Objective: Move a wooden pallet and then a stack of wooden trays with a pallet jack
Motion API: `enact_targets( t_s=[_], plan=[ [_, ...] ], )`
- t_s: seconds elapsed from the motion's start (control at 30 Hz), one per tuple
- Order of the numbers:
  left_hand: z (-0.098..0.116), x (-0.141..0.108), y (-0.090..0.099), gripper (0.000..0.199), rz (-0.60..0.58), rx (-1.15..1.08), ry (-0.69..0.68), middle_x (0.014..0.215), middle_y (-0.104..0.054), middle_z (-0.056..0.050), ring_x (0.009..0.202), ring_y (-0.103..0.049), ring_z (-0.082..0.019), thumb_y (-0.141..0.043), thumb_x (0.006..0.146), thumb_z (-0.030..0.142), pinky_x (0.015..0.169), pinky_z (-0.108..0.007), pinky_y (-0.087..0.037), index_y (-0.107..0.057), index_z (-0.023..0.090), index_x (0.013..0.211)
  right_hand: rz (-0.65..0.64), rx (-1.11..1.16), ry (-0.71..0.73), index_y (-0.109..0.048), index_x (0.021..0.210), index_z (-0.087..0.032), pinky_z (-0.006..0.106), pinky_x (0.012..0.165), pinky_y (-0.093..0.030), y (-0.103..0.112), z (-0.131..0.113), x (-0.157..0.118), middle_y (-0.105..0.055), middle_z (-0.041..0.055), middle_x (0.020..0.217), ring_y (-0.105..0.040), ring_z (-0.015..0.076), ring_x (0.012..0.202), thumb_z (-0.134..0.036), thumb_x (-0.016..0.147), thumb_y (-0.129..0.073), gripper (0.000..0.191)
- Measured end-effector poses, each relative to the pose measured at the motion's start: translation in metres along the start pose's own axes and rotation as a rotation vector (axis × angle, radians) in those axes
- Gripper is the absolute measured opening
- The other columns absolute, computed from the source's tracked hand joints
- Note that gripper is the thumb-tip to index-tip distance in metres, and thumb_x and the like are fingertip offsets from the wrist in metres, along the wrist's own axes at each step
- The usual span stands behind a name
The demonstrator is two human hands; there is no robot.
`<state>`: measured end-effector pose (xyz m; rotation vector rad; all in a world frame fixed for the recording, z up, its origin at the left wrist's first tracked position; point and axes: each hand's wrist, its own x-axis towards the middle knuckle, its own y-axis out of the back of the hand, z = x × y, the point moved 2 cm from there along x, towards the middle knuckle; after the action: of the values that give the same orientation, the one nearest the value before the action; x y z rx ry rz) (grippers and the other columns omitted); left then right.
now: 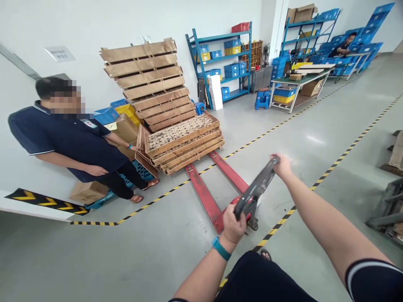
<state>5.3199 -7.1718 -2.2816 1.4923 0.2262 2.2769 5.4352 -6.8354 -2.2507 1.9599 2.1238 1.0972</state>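
My left hand (234,224) is closed around the near end of the dark handle (256,184) of a red pallet jack. At the handle's far end, my right hand (282,165) has its fingers wrapped round the grip. The pallet jack's two red forks (203,191) lie low over the floor and point away from me. Their tips reach the front edge of a stack of wooden trays (189,149); how far under it they go is hidden. Behind that stack, more slatted wooden pallets (154,79) rise in a leaning pile.
A co-worker (75,134) in a dark shirt stands left of the stack, one hand by its side. Blue shelving (220,63) stands along the wall. A green-topped workbench (302,84) is at the back right. Yellow-black tape (166,193) crosses the floor. Metal frames (387,205) stand at right.
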Motion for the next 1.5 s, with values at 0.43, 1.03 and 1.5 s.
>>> enact_targets(
  t_s=[0.43,1.03,1.5],
  plan=[
    [-0.162,0.077,0.001,0.017,0.241,0.442,0.107,0.089,-0.066,-0.008,0.08,-0.068,-0.019,-0.053,0.092,0.016,0.072,-0.03,-0.056,-0.056,0.015,0.109,-0.318,0.121,0.017,-0.069,0.093,-0.02,0.031,0.073,-0.047,-0.161,-0.092,0.08,-0.069,0.0043,0.08,-0.058,0.0188,0.072,-0.022,0.071,-0.051,0.029],
    [-0.409,0.19,0.018,0.021,0.147,0.348,0.409,0.099,-0.067,-0.011,0.093,-0.067,-0.024,-0.047,0.092,0.017,0.084,-0.039,-0.056,-0.056,0.017,0.11,-0.371,0.004,0.123,-0.053,0.072,-0.022,0.029,0.066,-0.038,-0.345,-0.179,0.158,-0.056,0.0007,0.064,-0.052,0.0191,0.066,-0.033,0.077,-0.051,0.011],
    [-0.489,0.295,0.023,0.01,-0.088,0.444,0.992,0.092,-0.068,-0.01,0.088,-0.065,-0.028,-0.055,0.093,0.022,0.079,-0.036,-0.048,-0.055,0.02,0.103,-0.528,0.114,0.209,-0.055,0.078,-0.021,0.028,0.074,-0.04,-0.472,-0.24,0.248,-0.06,0.0016,0.075,-0.054,0.0183,0.076,-0.026,0.078,-0.056,0.005]
  ],
)
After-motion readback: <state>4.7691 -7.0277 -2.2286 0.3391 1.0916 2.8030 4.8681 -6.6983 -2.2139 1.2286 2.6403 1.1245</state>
